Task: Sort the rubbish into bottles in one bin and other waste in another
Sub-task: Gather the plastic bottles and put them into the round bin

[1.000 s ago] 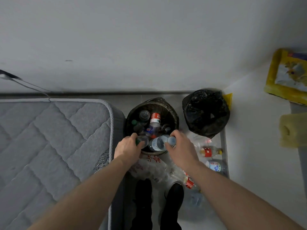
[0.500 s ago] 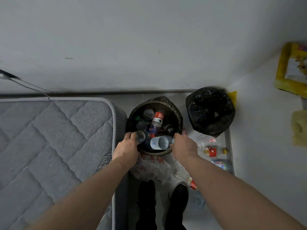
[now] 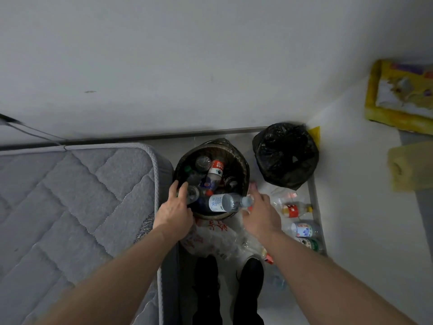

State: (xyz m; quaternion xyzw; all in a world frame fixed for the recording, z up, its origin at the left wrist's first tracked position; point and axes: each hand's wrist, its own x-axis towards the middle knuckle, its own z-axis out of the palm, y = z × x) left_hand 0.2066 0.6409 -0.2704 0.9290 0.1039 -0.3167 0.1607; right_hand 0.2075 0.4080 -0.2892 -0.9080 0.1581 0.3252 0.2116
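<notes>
A: Step? Looks like settling bottles into the bin [image 3: 243, 165]. Left hand [image 3: 174, 211] at the rim's 8 o'clock, fingers curled on a clear bottle [image 3: 192, 194] just inside.
B: Right hand [image 3: 260, 216]?
A: At 4 o'clock, by the cap end of the labelled bottle [image 3: 223, 202] lying across the near rim. Fingers reach toward the cap; whether they pinch it or only touch it, can't tell.
B: How to do it well?
A: My call: tip that bottle neck-down so it drops in instead of bridging the rim. The bin's nearly full, so push gently or it rolls off.
B: Arm pose?
A: Both forearms stretched forward and down, wrists straight, converging on the bin from 6 o'clock.
B: What's left?
A: Loose bottles [image 3: 296, 209] on the floor at the bin's 4 o'clock. Black bag [image 3: 284, 156] at 2 o'clock, probably for other waste. Plastic bag [image 3: 210, 240] at 6 o'clock, touching the bin.
</notes>
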